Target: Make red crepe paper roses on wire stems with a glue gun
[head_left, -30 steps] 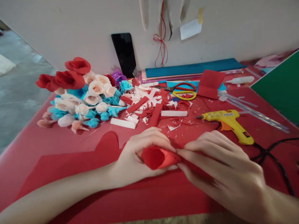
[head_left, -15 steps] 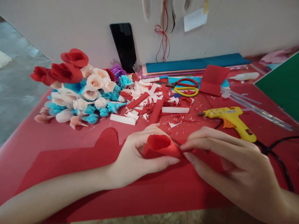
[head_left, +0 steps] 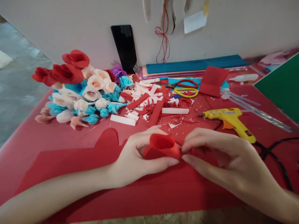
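A red paper petal roll (head_left: pixel 164 146) is curled into a cup, its open end facing up and left. My left hand (head_left: pixel 137 155) wraps round it, thumb along the near side and fingers behind. At the roll's right end, the thumb and fingers of my right hand (head_left: pixel 219 158) pinch its narrow tip. Under both hands lies a flat red paper sheet (head_left: pixel 77 165), and a rounded red petal piece (head_left: pixel 107 138) rests at its far edge.
Paper flowers (head_left: pixel 81 90) are heaped at the left. Scraps (head_left: pixel 149 99), scissors (head_left: pixel 187 87) and a yellow glue gun (head_left: pixel 230 119) with a black cable lie beyond my hands. A phone (head_left: pixel 125 46) leans on the wall; clear glue sticks (head_left: pixel 259 109) lie right.
The red roll has turned slightly and its opening has shifted a little right. My right hand's fingers have moved slightly at the tip, with the knuckles drawn in to the left.
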`<state>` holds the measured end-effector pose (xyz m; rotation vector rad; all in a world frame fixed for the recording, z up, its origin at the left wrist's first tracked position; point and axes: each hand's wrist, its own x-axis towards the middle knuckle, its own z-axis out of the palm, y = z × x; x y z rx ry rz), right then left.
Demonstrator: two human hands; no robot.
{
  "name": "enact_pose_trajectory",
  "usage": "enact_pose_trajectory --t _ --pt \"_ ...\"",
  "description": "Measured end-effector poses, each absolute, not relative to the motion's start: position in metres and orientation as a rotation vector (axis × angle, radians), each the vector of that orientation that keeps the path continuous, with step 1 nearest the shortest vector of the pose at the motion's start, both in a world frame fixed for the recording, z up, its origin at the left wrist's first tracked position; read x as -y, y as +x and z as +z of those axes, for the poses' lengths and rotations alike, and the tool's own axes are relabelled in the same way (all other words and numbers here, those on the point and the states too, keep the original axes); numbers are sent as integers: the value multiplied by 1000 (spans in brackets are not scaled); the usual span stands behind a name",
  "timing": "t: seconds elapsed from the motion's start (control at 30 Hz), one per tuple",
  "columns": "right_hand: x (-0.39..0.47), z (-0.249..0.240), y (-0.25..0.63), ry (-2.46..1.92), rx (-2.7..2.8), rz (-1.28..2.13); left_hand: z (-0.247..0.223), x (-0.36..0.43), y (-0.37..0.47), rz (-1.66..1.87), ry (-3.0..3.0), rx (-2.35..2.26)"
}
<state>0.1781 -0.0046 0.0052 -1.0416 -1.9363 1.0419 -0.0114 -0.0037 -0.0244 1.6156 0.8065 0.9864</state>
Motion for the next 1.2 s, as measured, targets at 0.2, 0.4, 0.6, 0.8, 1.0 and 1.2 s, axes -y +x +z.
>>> enact_pose_trajectory --t 0.2,0.4,0.6,0.8,1.0,1.2 --pt "-1 6 176 -1107 1958 1101 -21 3 -13 942 1566 -790" --pt "-4 -3 179 -1060 2025 1122 -22 1 -11 1013 1502 -873" --pt "-3 -9 178 -893 2087 922 -20 0 -12 1040 1530 -831" --pt "1 -12 176 -789 2118 740 -17 3 -13 1046 1519 -881" --pt "2 -7 173 -739 2140 698 -20 4 -13 1101 1500 -864" --pt "7 -6 181 -831 2114 639 -4 -7 -28 1107 1781 -925"
